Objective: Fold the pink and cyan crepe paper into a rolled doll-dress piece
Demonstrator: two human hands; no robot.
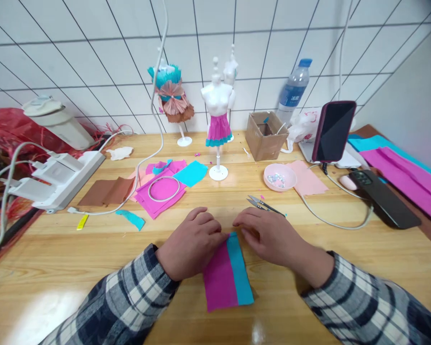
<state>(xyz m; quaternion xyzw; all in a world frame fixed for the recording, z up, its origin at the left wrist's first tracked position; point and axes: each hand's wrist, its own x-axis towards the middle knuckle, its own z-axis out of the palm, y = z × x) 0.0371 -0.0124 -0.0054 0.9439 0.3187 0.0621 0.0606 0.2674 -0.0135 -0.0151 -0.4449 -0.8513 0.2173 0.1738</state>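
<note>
A magenta piece of crepe paper (221, 282) lies on the table in front of me, with a blue strip (241, 273) along its right side. My left hand (192, 244) rests on the paper's upper left part, fingers curled and thumb at the top edge. To the right of the blue strip is my right hand (273, 237), its fingers bent with a gap between thumb and forefinger; nothing shows in it. Thread snips (260, 203) lie just beyond that hand. Farther back stands a small white dress form (217, 100) in a magenta skirt (219, 128) with blue trim.
Magenta sheets (154, 203), a blue sheet (192, 173) and brown paper (107, 191) lie left. A power strip (70, 179) sits beyond them. At right are a pink bowl (280, 177) of beads, a cardboard box (266, 139), a standing phone (334, 132) and a flat phone (384, 199).
</note>
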